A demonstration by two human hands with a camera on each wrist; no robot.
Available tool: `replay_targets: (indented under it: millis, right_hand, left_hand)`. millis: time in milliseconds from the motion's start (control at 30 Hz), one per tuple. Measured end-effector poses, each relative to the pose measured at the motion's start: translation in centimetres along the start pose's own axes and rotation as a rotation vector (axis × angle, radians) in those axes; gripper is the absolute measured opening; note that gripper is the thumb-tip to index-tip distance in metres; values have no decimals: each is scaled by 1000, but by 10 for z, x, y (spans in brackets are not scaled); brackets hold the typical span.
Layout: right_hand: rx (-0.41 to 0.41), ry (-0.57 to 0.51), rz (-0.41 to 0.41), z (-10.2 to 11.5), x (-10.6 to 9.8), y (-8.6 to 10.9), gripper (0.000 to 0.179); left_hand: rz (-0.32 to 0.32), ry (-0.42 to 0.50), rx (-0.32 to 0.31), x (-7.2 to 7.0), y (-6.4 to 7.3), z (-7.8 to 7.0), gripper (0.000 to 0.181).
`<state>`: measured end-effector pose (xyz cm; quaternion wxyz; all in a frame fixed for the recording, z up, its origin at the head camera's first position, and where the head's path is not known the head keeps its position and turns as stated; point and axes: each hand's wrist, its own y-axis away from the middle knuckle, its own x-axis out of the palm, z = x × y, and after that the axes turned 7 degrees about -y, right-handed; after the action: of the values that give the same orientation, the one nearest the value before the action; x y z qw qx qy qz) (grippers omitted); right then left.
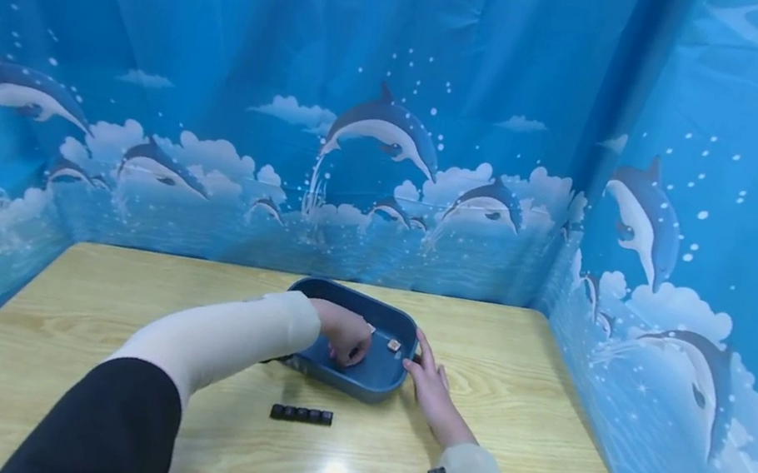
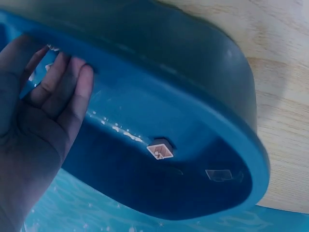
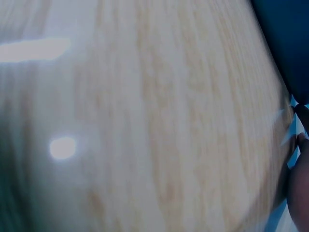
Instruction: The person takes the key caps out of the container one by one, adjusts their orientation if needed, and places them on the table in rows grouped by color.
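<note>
The left hand [image 1: 349,339], fingers bent, reaches into a blue rounded-rectangular tub [image 1: 381,396] on a wood-grained table [image 1: 539,451], whether gripping anything unclear; a small pale cube [image 1: 393,346] lies inside, and the right hand [image 1: 432,388], fingers spread, touches the tub's end

Bright head view, white glare on wooden table [image 1: 542,434], dimmer bluish left-wrist view, blurry right-wrist view

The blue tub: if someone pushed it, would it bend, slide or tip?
The blue tub looks fairly stiff: its walls hold their shape. It would probably slide, since the table looks glossy. Its low, broad shape should make tipping unlikely.
</note>
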<state>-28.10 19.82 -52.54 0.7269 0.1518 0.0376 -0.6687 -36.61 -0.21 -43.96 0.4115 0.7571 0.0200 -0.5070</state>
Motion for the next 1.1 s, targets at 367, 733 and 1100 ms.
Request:
replay_targets:
  millis: [367, 733, 1100]
  right_hand:
    - [5, 16, 5, 2, -2, 0, 66]
    - [-10, 32, 20, 1, -5, -1, 66]
    - [-27, 26, 17, -2, -1, -3, 67]
  left_hand:
    - [-166, -58, 96, -8, 8, 6, 19]
    - [-443, 145, 219, -1, 37, 6, 23]
    - [-568, 394, 162, 24, 64, -4, 24]
